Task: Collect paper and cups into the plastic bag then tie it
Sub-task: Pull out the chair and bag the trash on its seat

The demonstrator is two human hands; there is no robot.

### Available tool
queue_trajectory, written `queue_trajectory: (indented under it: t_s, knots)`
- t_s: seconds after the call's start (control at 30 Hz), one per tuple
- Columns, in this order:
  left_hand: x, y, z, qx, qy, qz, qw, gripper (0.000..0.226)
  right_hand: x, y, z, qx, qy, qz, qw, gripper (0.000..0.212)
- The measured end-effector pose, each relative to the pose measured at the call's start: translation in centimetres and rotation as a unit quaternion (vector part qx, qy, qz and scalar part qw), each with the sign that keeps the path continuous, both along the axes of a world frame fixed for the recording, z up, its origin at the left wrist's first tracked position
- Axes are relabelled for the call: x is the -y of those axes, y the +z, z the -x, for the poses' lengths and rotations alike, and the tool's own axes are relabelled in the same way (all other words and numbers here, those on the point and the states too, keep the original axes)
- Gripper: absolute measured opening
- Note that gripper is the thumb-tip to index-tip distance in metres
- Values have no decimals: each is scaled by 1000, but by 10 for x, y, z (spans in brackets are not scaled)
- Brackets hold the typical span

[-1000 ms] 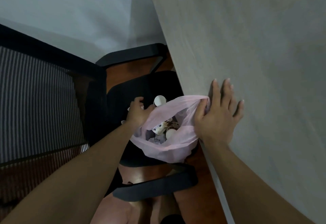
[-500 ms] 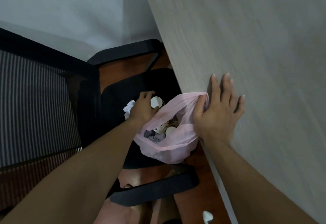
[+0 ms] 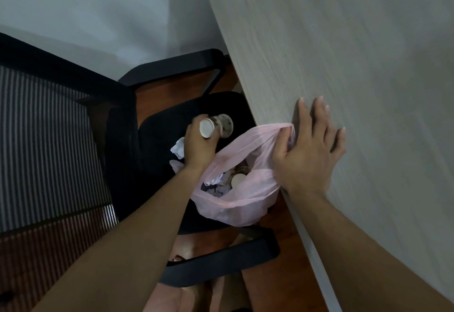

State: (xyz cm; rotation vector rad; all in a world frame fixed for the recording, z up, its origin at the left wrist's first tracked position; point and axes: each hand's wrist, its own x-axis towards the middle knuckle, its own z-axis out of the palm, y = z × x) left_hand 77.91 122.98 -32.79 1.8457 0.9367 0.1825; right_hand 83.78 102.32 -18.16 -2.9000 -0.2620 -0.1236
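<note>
A pink plastic bag (image 3: pixel 242 198) hangs open beside the table edge, over a black chair seat. Inside it lie crumpled paper (image 3: pixel 216 184) and a cup (image 3: pixel 238 179). My right hand (image 3: pixel 309 154) rests flat on the table, its thumb pinching the bag's rim against the table edge. My left hand (image 3: pixel 199 147) grips a paper cup (image 3: pixel 216 127) on its side, just above and left of the bag's mouth. A white crumpled paper (image 3: pixel 178 150) lies on the seat by my left hand.
The grey wood-grain table (image 3: pixel 356 66) fills the right side. A black office chair with a striped mesh back (image 3: pixel 46 144) and two armrests (image 3: pixel 172 66) stands left of it on a reddish wood floor. A grey wall lies behind.
My left hand closed round the cup on the chair seat and lifted it, tipping it on its side. The right hand and the bag stayed in place.
</note>
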Motion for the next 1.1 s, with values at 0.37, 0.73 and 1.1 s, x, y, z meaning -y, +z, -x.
queue_trajectory:
  t_s: [0.37, 0.73, 1.1]
  knots:
    - [-11, 81, 76, 104, -6, 492, 864, 53, -1, 2, 1, 1, -3, -3, 1000, 66]
    - [-6, 42, 96, -220, -177, 190, 940, 38, -2, 0, 2, 15, -13, -7, 1000, 65]
    - [-56, 23, 48, -186, 76, -87, 976, 34, 0, 1, 0, 3, -7, -5, 1000, 67]
